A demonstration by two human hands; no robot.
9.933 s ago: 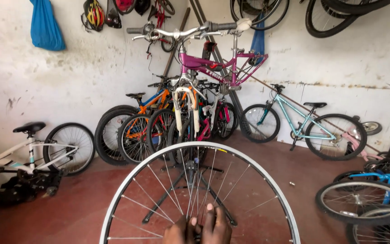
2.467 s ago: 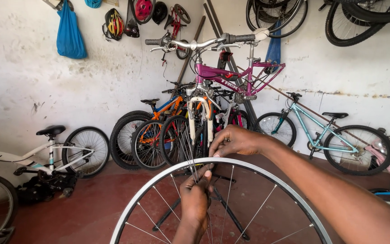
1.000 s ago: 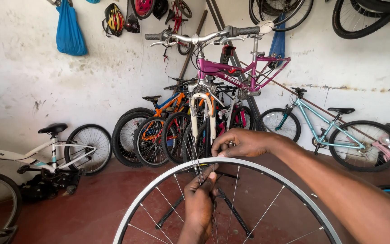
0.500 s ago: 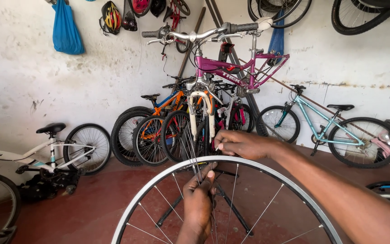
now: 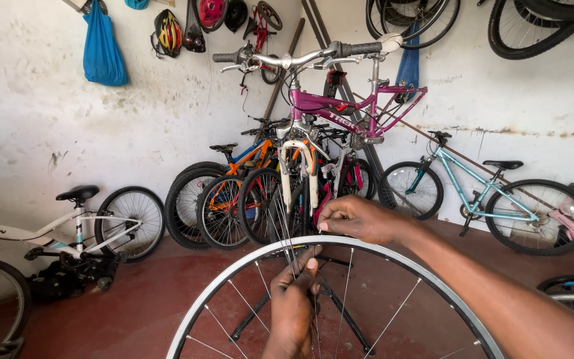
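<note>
A silver bicycle wheel rim (image 5: pixel 220 286) with thin spokes stands upright in front of me, its lower part cut off by the frame. My left hand (image 5: pixel 292 307) reaches up inside the rim and pinches a bundle of spokes (image 5: pixel 284 237) just below the rim's top. My right hand (image 5: pixel 357 218) rests over the top of the rim from the right, fingers curled around the spoke ends there. A black stand (image 5: pixel 337 307) shows behind the spokes.
A pink bicycle (image 5: pixel 340 106) hangs raised behind the wheel. Several bicycles (image 5: pixel 247 193) lean against the back wall, a light blue one (image 5: pixel 486 193) at right, a white one (image 5: pixel 48 233) at left. Helmets (image 5: pixel 167 30), a blue bag (image 5: pixel 104 46) and tyres (image 5: pixel 539 26) hang on the wall.
Both hands first sat at the hub; now my left hand has climbed to the spokes near the rim's top and my right hand has come over the rim. Over the last second they barely shifted.
</note>
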